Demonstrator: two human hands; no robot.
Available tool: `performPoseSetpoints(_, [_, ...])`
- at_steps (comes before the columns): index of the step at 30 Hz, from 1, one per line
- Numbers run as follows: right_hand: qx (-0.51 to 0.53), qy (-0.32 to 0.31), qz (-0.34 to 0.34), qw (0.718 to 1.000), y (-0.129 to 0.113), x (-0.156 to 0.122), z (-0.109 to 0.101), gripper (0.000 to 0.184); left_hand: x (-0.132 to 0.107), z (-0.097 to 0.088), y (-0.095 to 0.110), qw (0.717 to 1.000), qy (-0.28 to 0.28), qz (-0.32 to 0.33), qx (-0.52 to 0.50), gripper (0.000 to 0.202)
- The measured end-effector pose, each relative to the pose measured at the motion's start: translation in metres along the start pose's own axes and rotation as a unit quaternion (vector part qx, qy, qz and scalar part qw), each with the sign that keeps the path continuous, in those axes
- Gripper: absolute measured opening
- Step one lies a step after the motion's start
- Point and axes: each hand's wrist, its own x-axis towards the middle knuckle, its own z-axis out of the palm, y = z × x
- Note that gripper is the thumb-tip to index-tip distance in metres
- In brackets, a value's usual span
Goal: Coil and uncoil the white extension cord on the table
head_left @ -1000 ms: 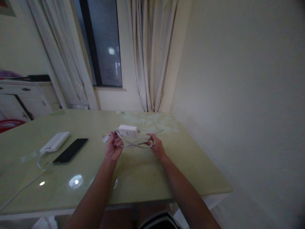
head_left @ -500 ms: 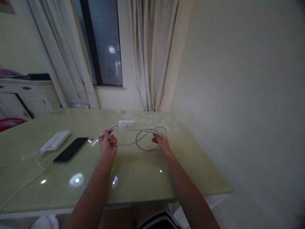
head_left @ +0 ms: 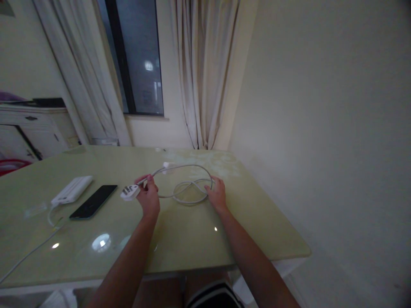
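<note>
Two bare hands work a white power cord point(head_left: 192, 184) on the pale green bench point(head_left: 192, 244). The left hand point(head_left: 149, 197) has its fingers point(head_left: 148, 180) closed around the cord just behind the plug point(head_left: 129, 192), which juts out at nine o'clock from that hand and sits just above the bench top. From the grip the cord rises toward one o'clock, arcs past a small white socket block point(head_left: 167, 164) lying at the far end, and comes round into a loose crossed loop between the two hands. The right hand point(head_left: 217, 194) rests at the three o'clock edge of that loop with its back to the camera. Its fingers point(head_left: 214, 183) touch the cord, but I cannot tell whether they pinch it or only press on it.

At nine o'clock from the left hand lies a black phone point(head_left: 94, 201), face up. A white power bank point(head_left: 73, 189) lies just beside the phone on its far side, and a thin cable point(head_left: 30, 253) trails from it toward the bench's near left edge. At twelve o'clock, beyond the bench, pale curtains point(head_left: 199, 72) flank a dark window point(head_left: 138, 64).
</note>
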Motion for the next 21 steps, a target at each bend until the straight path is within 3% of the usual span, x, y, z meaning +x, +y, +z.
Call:
performPoseSetpoints(4, [-0.039,-0.025,-0.027,0.999,0.0,-0.006,0.007,0.044,-0.011,0.001,0.003,0.995,-0.075,0.024,0.063,0.03])
performPoseSetpoints(10, [0.029,-0.017,-0.055,0.998,-0.031,-0.013,0.005,0.053,-0.025,0.002,0.004,0.98,-0.125,0.079,0.129,0.03])
performPoseSetpoints(13, [0.058,-0.035,-0.067,0.995,-0.045,-0.017,0.003,0.057,-0.032,0.003,0.006,0.977,-0.143,0.08,0.137,0.029])
performPoseSetpoints(21, [0.017,-0.099,-0.185,0.978,-0.063,-0.022,-0.003,0.066,-0.04,0.002,0.006,0.963,-0.221,0.105,0.109,0.027])
